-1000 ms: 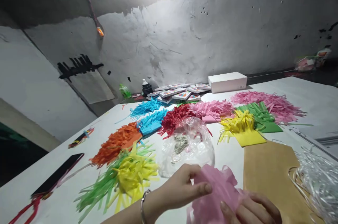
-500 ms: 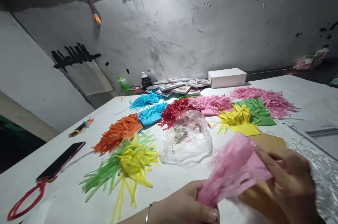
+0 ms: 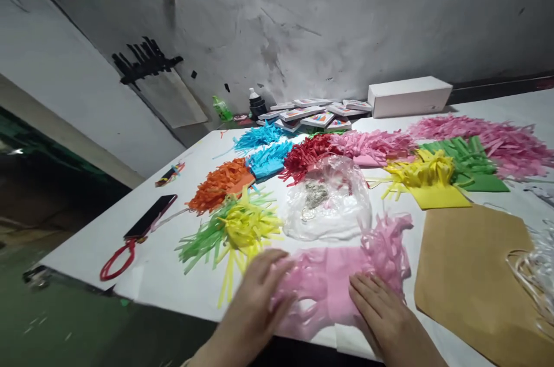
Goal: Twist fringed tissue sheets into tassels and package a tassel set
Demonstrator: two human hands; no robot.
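Lowered from mid-air half a second earlier, pink fringed paper (image 3: 344, 277) lay spread on a white table (image 3: 151, 280), nearside of a clear plastic bag (image 3: 329, 214). On the bag's near left, the left hand (image 3: 265, 292) covered one fringe, fingers apart; on its near right, the right hand (image 3: 378, 303) pressed flat, fingers together. A yellow-and-green bundle (image 3: 242, 225) crowded the bag's left, red fringe (image 3: 305, 156) its far side, yellow fringe (image 3: 437, 188) its right and brown paper (image 3: 471, 274) its near right. White tabletop showed between bag and brown paper, and farther left of the bag, toward a phone (image 3: 151, 217). Nearside of the bag, the table's edge ran close beneath the hands.
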